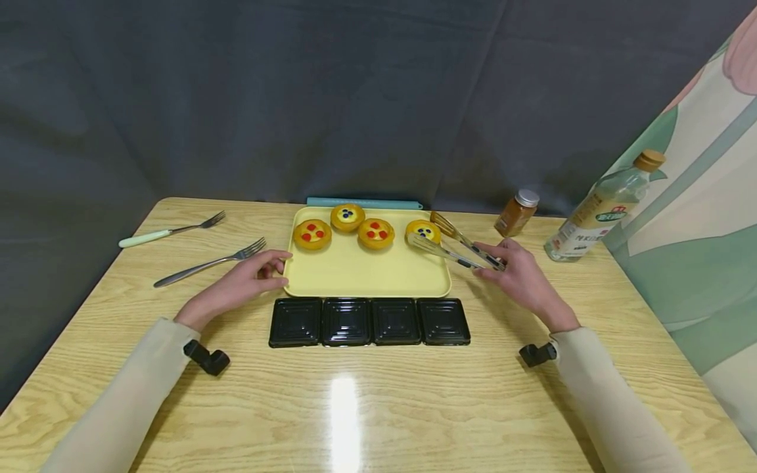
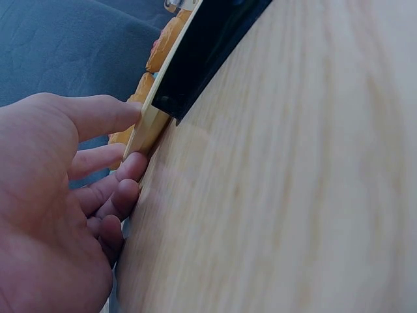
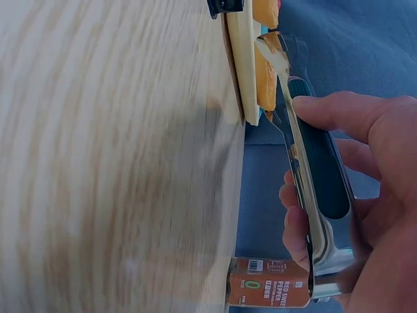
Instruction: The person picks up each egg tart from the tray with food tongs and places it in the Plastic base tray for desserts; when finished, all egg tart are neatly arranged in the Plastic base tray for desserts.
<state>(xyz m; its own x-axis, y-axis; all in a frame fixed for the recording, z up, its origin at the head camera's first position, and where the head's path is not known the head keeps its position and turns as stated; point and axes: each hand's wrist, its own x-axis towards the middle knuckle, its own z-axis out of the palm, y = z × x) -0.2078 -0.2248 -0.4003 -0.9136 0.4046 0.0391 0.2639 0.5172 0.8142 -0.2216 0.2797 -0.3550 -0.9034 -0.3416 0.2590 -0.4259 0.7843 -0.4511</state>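
My right hand [image 1: 517, 272] holds a pair of metal tongs [image 3: 319, 163] with dark grip pads, its thumb on one arm and fingers on the other. The spread ends of the tongs lie on either side of a blueberry-topped egg tart [image 1: 422, 229] at the right of a yellow tray [image 1: 355, 272]. Another blueberry-topped tart [image 1: 347, 217] and two red-topped tarts [image 1: 312, 234] [image 1: 376, 234] sit further left on the tray. With thumb and fingertips, my left hand [image 2: 58, 176] grips the tray's left edge; its other fingers are curled.
In front of the tray stands a row of several black square plastic trays [image 1: 345, 322]. Two forks [image 1: 204, 265] [image 1: 171, 232] lie at left. A spice jar [image 1: 516, 213] and a glass bottle [image 1: 603, 207] stand back right. Behind the tray lies a teal bar [image 1: 363, 203].
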